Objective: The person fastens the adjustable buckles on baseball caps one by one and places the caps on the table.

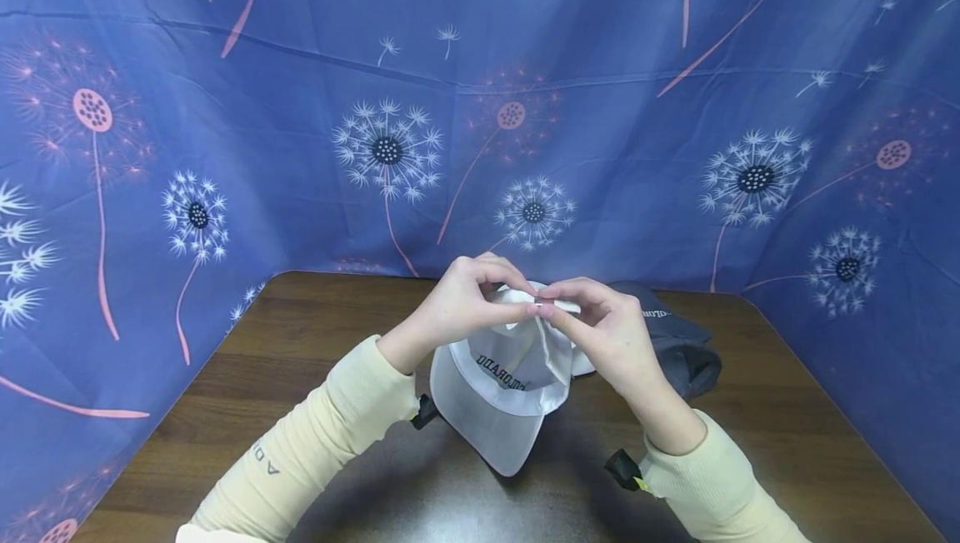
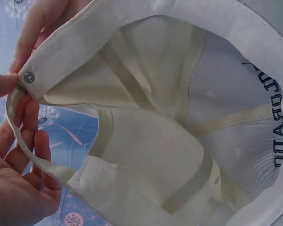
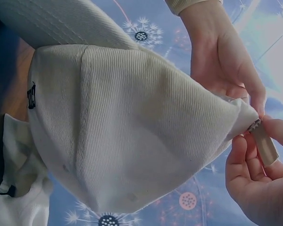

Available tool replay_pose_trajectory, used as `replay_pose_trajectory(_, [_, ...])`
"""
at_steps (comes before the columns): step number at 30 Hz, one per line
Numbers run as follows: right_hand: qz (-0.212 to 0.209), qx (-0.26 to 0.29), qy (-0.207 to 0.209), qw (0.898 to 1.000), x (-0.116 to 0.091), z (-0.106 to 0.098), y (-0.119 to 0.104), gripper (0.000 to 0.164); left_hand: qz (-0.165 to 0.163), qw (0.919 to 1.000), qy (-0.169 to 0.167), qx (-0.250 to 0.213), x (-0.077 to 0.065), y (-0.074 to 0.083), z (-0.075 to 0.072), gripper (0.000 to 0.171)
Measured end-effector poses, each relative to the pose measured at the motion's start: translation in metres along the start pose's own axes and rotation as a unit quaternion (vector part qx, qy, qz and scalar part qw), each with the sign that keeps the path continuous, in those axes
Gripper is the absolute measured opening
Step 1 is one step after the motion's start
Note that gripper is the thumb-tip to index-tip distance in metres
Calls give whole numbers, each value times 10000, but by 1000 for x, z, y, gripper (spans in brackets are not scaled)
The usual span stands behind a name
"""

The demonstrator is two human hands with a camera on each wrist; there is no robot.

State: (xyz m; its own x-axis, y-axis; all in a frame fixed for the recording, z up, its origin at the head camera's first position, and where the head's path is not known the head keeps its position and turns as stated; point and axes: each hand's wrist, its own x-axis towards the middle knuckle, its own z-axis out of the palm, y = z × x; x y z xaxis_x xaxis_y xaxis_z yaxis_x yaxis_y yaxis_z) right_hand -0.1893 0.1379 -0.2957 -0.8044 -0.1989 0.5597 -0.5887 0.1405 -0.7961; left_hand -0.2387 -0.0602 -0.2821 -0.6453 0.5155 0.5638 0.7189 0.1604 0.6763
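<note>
A white baseball cap hangs brim down below both hands, its hollow inside facing me. Reversed dark lettering shows inside its front panel. My left hand pinches the cap's back strap between thumb and fingertips. Just beside it, my right hand pinches the strap end, near a small metal buckle. A short tab of strap sticks out past the buckle in the right wrist view. A round metal eyelet shows on the band in the left wrist view. The fingertips cover part of the fastening.
Behind my right hand, a dark cap with white lettering lies on the wooden table. Another white cap shows partly beside it. A blue dandelion-print cloth hangs at the back and sides.
</note>
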Motion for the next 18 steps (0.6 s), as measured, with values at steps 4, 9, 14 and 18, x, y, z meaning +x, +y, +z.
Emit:
replay_pose_trajectory(4, [59,-132,55,9999,0,-1,0,21,80,9999,90,20,0,1,0,10])
replay_pose_trajectory(9, [213,-406,286,9985,0,-4,-3,17,-49,9997,234,81,0,2,-2,10])
replay_pose_trajectory(14, [574,-588,357,9960,1,-8,-6,21,-224,9991,319,148,0,4,-5,11])
replay_pose_trajectory(18, [1012,-279,158,9944,4,-10,-6,28,-264,9991,293,151,0,6,-7,11])
